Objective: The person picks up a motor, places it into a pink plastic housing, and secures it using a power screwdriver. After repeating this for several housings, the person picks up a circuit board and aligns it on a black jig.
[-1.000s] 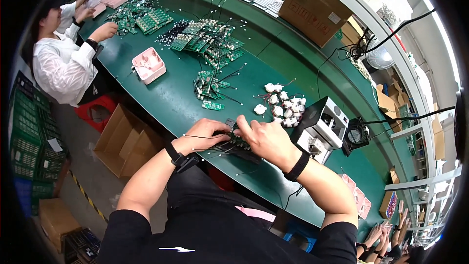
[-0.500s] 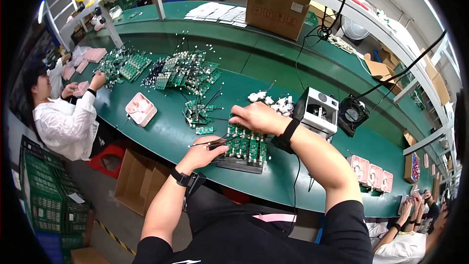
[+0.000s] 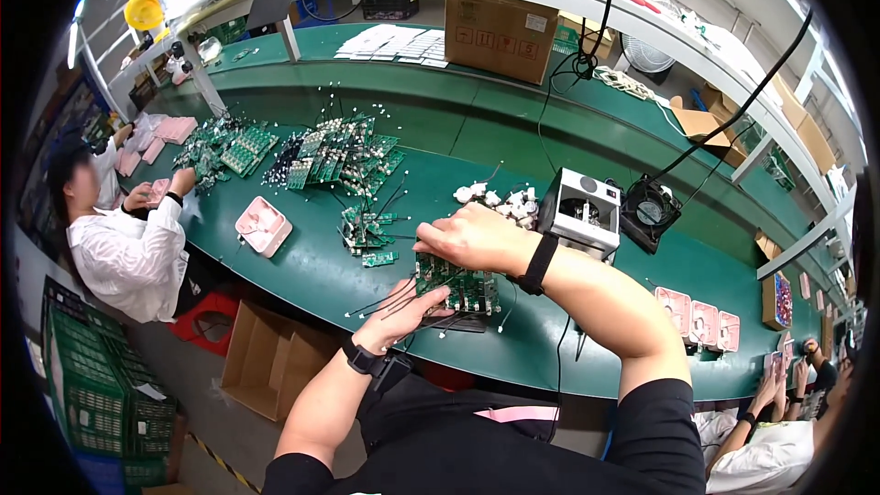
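Observation:
A green circuit board panel (image 3: 472, 293) with rows of small white parts is between my hands, tilted over a dark block (image 3: 463, 323) at the bench's near edge. My left hand (image 3: 403, 313) grips the panel's near left side, its thumb on top. Thin black wires (image 3: 378, 308) with white ends fan out beside that hand. From above, my right hand (image 3: 478, 238) reaches over the panel's far left corner with its fingers closed on the edge. Its fingertips are partly hidden. Left of the panel lies a small heap of loose boards (image 3: 368, 231).
Larger heaps of wired boards (image 3: 341, 156) lie farther left, near a pink tray (image 3: 264, 226). White parts (image 3: 500, 202), a white boxed device (image 3: 582, 213) and a black fan (image 3: 652, 208) stand beyond my right hand. Co-workers (image 3: 128, 229) sit at both ends of the bench.
The panel has come up from the dark block and tilted. My left thumb has moved onto it, and the wires by that hand have spread out. The whole view has shifted slightly.

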A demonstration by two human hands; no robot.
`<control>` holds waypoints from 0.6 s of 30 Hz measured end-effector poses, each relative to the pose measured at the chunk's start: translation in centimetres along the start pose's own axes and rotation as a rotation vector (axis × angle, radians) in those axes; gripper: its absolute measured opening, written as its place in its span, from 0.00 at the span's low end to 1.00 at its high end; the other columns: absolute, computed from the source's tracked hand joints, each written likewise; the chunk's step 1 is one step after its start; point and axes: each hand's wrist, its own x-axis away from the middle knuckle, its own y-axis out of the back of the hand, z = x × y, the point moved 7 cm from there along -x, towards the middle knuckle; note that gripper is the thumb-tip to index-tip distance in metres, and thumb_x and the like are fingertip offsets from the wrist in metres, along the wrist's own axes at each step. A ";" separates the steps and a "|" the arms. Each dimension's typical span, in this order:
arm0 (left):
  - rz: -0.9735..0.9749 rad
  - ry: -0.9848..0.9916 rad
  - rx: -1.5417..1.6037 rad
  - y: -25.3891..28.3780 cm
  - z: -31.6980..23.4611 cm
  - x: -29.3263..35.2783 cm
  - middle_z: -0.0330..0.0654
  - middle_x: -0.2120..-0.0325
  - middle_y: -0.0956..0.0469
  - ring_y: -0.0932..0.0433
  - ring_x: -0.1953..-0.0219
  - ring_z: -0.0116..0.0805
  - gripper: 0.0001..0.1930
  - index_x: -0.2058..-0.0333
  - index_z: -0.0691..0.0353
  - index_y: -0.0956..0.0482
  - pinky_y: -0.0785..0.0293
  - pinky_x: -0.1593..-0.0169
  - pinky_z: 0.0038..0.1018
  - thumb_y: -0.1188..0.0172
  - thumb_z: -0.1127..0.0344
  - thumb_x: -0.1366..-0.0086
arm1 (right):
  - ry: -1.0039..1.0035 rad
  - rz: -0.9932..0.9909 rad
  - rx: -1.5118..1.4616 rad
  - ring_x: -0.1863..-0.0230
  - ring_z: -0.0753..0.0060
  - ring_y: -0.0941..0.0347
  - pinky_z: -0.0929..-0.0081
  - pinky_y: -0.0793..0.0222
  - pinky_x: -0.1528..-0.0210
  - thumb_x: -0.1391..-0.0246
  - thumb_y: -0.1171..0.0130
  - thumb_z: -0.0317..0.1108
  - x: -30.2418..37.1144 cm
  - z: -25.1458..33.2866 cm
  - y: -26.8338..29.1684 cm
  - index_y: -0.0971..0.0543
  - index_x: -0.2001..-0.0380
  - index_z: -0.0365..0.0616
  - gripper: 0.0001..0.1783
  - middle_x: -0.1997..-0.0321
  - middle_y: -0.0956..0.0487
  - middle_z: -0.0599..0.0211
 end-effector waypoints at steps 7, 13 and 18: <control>-0.089 -0.033 -0.019 0.0 0.6 1.0 0.41 0.50 0.24 0.22 0.51 0.31 0.20 0.40 0.65 0.33 0.19 0.47 0.32 0.45 0.69 0.28 | -0.002 0.017 0.017 0.80 0.52 0.23 0.57 0.28 0.79 0.36 0.46 0.45 -0.1 1.3 0.0 0.28 0.70 0.44 0.16 0.83 0.23 0.60; -0.069 -0.152 0.204 -1.7 0.3 1.7 0.41 0.52 0.22 0.21 0.53 0.30 0.18 0.42 0.65 0.30 0.19 0.50 0.30 0.44 0.69 0.29 | 0.043 -0.018 -0.037 0.82 0.54 0.25 0.59 0.30 0.81 0.36 0.44 0.45 -0.9 1.5 0.4 0.31 0.73 0.45 0.17 0.84 0.26 0.64; -0.168 -0.128 0.169 -0.6 0.8 1.3 0.41 0.50 0.23 0.21 0.53 0.32 0.19 0.42 0.64 0.30 0.19 0.51 0.31 0.43 0.69 0.29 | 0.042 0.031 -0.075 0.79 0.51 0.23 0.57 0.28 0.77 0.36 0.46 0.45 -1.7 0.6 -1.2 0.29 0.71 0.43 0.17 0.84 0.24 0.59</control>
